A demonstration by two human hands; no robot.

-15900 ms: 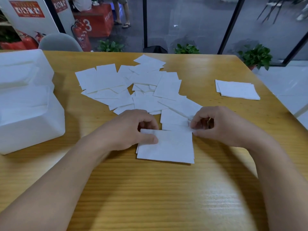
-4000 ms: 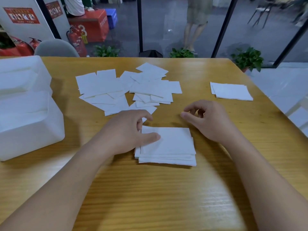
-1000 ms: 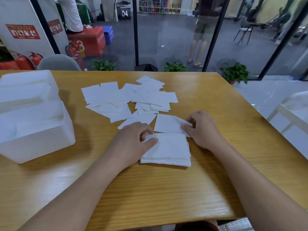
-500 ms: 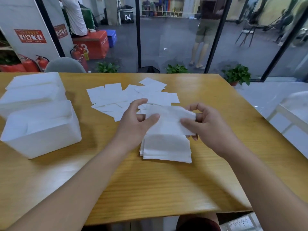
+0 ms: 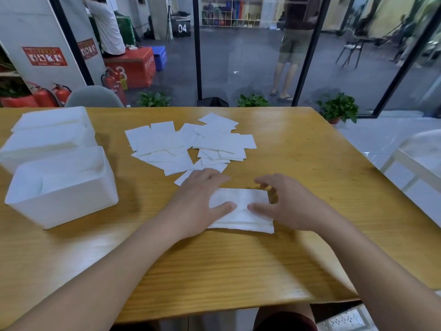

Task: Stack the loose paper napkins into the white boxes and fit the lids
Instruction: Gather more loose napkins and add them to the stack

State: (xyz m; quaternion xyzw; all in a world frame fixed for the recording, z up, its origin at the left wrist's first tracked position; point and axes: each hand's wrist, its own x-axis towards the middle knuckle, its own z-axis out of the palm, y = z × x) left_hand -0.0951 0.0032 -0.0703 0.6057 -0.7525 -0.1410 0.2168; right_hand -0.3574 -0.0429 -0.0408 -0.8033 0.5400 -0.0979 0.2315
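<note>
While the napkin stack [image 5: 241, 212] lies on the table [image 5: 238, 271] right of the white box [image 5: 62, 187], the left hand [image 5: 198, 201] presses it with straight fingers. The right hand [image 5: 284, 204] arches over its right edge, fingers loosely spread, thumb touching. Loose napkins [image 5: 191, 144] lie behind the stack.

Soft, even indoor light is cast from above onto the wooden table [image 5: 298, 149], where pale glare streaks are seen. Faint shadows are thrown under the forearms. Straight lines are bowed towards the edges; slight blur is noted throughout.
</note>
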